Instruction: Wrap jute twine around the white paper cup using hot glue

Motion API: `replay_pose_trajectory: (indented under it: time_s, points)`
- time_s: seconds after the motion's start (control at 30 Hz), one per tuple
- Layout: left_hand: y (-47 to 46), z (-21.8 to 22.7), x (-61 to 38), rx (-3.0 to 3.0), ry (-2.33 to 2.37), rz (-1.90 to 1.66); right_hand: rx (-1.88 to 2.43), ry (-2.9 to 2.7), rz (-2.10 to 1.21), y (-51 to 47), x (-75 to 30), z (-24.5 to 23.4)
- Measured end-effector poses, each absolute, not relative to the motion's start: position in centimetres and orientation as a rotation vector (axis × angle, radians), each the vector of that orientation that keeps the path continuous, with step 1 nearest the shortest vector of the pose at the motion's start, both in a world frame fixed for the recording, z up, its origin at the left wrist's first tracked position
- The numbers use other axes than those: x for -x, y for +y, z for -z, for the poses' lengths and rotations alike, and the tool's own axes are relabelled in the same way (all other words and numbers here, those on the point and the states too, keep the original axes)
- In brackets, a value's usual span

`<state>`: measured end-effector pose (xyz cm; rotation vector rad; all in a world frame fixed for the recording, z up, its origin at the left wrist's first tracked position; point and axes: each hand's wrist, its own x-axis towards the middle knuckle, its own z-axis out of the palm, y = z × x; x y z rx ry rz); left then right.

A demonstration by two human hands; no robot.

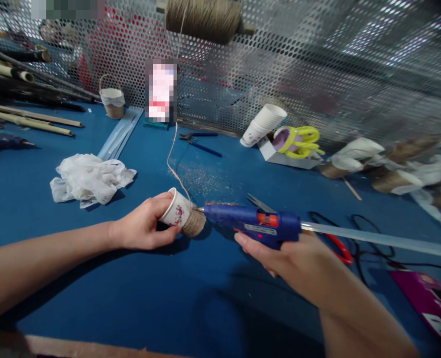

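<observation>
My left hand [149, 223] grips a white paper cup [176, 209] with a pink flower print, tilted on its side just over the blue table. Twine [194, 222] is wound around the cup's base end. From there a loose strand [170, 159] runs up toward a large twine spool [203, 19]. A blue hot glue gun [250, 221] is held in my right hand [280, 253], fingers wrapped around its handle, which is mostly hidden. The nozzle is at the edge of the wound twine; whether it touches I cannot tell. A long clear glue stick [377, 238] sticks out of the gun's back.
Scissors [334, 246] and a black cord lie by my right hand. White lace [91, 179], glue sticks [121, 132], a small basket [113, 102] and pliers [201, 141] lie farther back. Stacked cups [264, 124] stand before the perforated metal screen [213, 89]. Wrapped cups [392, 179] sit at right.
</observation>
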<state>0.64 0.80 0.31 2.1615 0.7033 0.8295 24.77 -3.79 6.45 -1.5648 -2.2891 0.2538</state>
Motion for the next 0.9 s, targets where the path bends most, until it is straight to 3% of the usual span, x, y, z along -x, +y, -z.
replay_pose_trajectory:
  time_s: [0.1,0.6,0.9]
  points:
    - [0.8,-0.3,-0.6,-2.145,0.719,-0.819,1.594,-2.283,-0.404,-4.4,-24.9,-6.3]
    - [0.7,0.3,-0.7,-1.933,0.818,-0.81,1.456,-2.27,-0.43,-4.9,-23.8,-6.3]
    - [0.7,0.0,-0.5,-1.989,0.778,-0.785,1.473,-2.313,-0.275,-4.6,-24.7,-5.9]
